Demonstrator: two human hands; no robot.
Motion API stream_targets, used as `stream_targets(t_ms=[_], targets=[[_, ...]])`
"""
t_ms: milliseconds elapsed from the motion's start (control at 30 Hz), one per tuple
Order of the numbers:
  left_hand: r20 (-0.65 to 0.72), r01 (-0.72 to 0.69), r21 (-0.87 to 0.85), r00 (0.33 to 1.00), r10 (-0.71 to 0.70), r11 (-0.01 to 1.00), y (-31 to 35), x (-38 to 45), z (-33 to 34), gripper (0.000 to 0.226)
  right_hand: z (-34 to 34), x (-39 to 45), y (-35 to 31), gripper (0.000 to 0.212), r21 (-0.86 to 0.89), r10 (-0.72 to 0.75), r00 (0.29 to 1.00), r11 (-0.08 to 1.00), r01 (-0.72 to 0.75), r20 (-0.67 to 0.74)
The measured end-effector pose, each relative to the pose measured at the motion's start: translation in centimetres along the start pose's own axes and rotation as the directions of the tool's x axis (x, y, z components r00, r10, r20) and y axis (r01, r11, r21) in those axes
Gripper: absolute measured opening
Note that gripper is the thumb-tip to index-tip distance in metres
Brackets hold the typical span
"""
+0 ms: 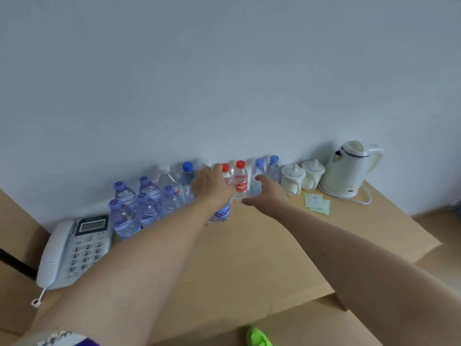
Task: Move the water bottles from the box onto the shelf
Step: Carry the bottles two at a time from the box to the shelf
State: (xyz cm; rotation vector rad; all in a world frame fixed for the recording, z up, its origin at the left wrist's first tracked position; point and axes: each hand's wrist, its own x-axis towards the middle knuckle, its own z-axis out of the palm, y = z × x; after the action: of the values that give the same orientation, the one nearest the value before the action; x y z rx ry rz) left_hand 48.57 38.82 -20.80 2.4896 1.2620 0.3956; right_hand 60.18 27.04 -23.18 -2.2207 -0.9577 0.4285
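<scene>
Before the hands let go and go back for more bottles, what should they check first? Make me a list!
1. Left hand has a bottle: ok, it grips the blue-label bottle.
2. That bottle stands on the shelf: cannot tell, its base is hidden by the arm.
3. Right hand is free: ok, fingers spread, holding nothing, next to the red-cap bottle.
4. Row at the wall is upright: ok, the purple-cap bottles stand too.
5. Space in front for more: ok, bare wood shows.
6. Lidded cups and kettle are out of the way: ok, off to the right.
</scene>
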Motion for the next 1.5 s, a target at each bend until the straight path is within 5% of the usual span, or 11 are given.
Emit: stream_targets(t_ms=[233, 567, 933, 1200, 1500], targets=[[0.141, -0.324, -0.036, 0.935, 0.326, 0.945, 10.6, -6.7, 3.1, 0.063, -7.5, -9.4, 7.1, 0.091, -0.049, 0.257, 0.949, 0.962, -0.270, -0.185], [0.287, -0.670, -0.073, 0.695, 0.659, 0.739, 29.5, -19.7, 8.4, 0.068, -19.6, -25.3, 18.8, 0.092, 0.058, 0.508, 0.757, 0.843, -0.534, -0.410], [0.468, -0.821, -0.339, 0.276, 0.840, 0.459, 51.1, -46.3, 16.2, 0.074, -33.0, -51.0, 36.2, 0.090, 0.110, 0.683, 0.455, 0.613, -0.782, -0.571], [0.454, -0.924, -0.368, -0.079, 0.888, 0.106, 62.8, -63.7, 19.2, 0.069, -40.0, -68.8, 44.7, 0.085, 0.235, 0.770, 0.198, 0.411, -0.881, -0.606], [0.390, -0.876, -0.460, -0.346, 0.854, -0.145, 74.0, -78.7, 23.0, 0.066, -46.0, -82.1, 51.0, 0.085, 0.378, 0.802, -0.080, 0.189, -0.906, -0.592]])
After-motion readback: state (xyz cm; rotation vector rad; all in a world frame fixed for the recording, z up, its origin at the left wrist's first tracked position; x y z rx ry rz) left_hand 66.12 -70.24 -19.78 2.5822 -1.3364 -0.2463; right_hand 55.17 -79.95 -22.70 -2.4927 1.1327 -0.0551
